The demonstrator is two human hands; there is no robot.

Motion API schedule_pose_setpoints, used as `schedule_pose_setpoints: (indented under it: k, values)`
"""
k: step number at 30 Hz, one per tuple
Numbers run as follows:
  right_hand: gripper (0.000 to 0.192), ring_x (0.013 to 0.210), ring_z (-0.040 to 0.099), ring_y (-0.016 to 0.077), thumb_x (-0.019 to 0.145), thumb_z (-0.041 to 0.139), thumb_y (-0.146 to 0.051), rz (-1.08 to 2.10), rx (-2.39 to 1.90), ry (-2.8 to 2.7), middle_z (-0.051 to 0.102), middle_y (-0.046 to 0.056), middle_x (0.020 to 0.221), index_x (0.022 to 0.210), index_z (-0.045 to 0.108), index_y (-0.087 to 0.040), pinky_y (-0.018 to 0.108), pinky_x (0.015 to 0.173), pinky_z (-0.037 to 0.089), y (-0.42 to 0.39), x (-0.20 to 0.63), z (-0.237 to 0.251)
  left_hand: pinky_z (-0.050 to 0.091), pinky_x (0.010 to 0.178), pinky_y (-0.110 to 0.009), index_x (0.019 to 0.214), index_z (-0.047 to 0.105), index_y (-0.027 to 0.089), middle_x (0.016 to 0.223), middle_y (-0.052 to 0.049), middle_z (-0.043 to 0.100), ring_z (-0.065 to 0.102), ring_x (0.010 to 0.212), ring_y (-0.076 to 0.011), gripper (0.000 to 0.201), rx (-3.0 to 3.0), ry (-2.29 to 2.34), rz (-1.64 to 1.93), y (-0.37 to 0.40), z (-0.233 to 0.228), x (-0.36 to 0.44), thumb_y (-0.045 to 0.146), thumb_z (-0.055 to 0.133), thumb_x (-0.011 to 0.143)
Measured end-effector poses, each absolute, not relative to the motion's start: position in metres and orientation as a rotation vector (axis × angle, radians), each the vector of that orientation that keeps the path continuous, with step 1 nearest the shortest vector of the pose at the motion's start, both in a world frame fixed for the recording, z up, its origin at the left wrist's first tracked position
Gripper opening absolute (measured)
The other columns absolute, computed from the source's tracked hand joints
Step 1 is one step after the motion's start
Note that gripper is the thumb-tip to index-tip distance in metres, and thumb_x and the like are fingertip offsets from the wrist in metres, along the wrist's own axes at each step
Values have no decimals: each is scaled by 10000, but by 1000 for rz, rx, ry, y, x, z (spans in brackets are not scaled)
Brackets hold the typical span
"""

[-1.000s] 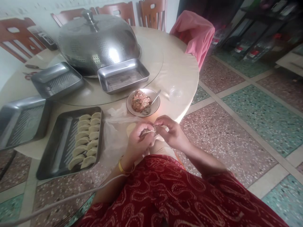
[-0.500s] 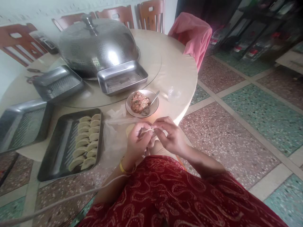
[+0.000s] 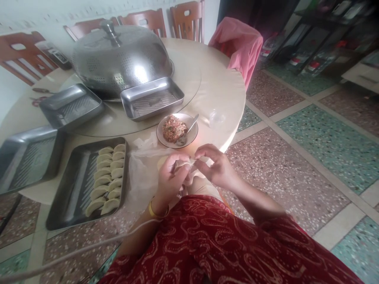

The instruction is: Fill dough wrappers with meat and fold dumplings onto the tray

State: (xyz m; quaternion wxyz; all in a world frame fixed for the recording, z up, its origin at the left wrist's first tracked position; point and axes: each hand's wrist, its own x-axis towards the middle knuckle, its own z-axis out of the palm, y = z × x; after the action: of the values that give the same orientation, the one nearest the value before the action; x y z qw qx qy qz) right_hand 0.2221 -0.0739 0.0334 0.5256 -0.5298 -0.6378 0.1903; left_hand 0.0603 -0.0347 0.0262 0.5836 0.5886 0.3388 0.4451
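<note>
My left hand (image 3: 172, 173) pinches a pale dumpling (image 3: 184, 163) between thumb and fingers, above my lap at the table's edge. On the dumpling's right end, the thumb and forefinger of my right hand (image 3: 213, 165) close together. Much of the dumpling is hidden by the fingers. Just beyond my hands stands a bowl (image 3: 160, 139) of minced filling (image 3: 173, 128), with a spoon (image 3: 193, 123) resting in it. To the left, a metal tray (image 3: 75, 169) holds two rows of folded dumplings (image 3: 103, 180). Beside my left hand lies a thin plastic bag (image 3: 140, 169).
Several more metal trays (image 3: 154, 103) stand on the round table (image 3: 220, 86). Behind them sits a large perforated metal dome (image 3: 118, 59). A clear cup (image 3: 217, 117) is near the right edge. A pink cloth (image 3: 237, 43) drapes over a chair. A cable (image 3: 89, 246) runs past my left arm.
My right hand's fingertips have shifted slightly rightward along the dumpling's edge, and the hand has turned a little. My left hand keeps its hold. The camera view has shifted slightly.
</note>
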Motion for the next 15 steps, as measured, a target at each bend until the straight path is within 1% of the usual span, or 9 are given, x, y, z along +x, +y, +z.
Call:
schedule_pose_setpoints:
  k: [2, 4, 7, 11, 15]
  values:
    - [108, 870, 635, 193, 836, 585, -119, 425, -1292, -1539, 675, 27, 848, 861, 621, -217, 376, 772, 546, -75, 222, 34, 478, 466, -178, 935, 638, 202, 940, -10, 648, 549, 509, -44, 94, 1397, 796, 1030, -34, 27, 62, 209, 631, 842]
    - [119, 883, 638, 200, 845, 586, -129, 397, -1300, -1562, 690, 41, 887, 917, 638, -207, 383, 773, 550, -76, 221, 35, 479, 474, -177, 901, 648, 194, 918, -11, 647, 546, 508, -45, 64, 1425, 772, 1037, -34, 28, 62, 213, 621, 847]
    - [151, 901, 647, 212, 865, 600, -169, 329, -1319, -1617, 712, 62, 953, 994, 674, -198, 401, 786, 556, -77, 221, 37, 481, 484, -179, 868, 655, 185, 965, -30, 645, 538, 520, -43, 63, 1477, 755, 1047, -32, 28, 62, 235, 616, 858]
    - [153, 814, 635, 203, 874, 567, -155, 202, -1375, -1667, 709, 51, 861, 871, 711, -206, 397, 746, 542, -77, 218, 38, 492, 495, -186, 866, 662, 184, 1025, -49, 629, 551, 557, -53, 83, 1533, 768, 1026, -30, 28, 61, 257, 622, 862]
    - [142, 764, 634, 186, 850, 569, -144, 251, -1373, -1517, 703, 38, 802, 798, 687, -203, 355, 689, 530, -76, 217, 34, 483, 482, -192, 861, 617, 188, 941, -27, 635, 555, 519, -55, 53, 1468, 787, 1016, -33, 31, 64, 240, 617, 849]
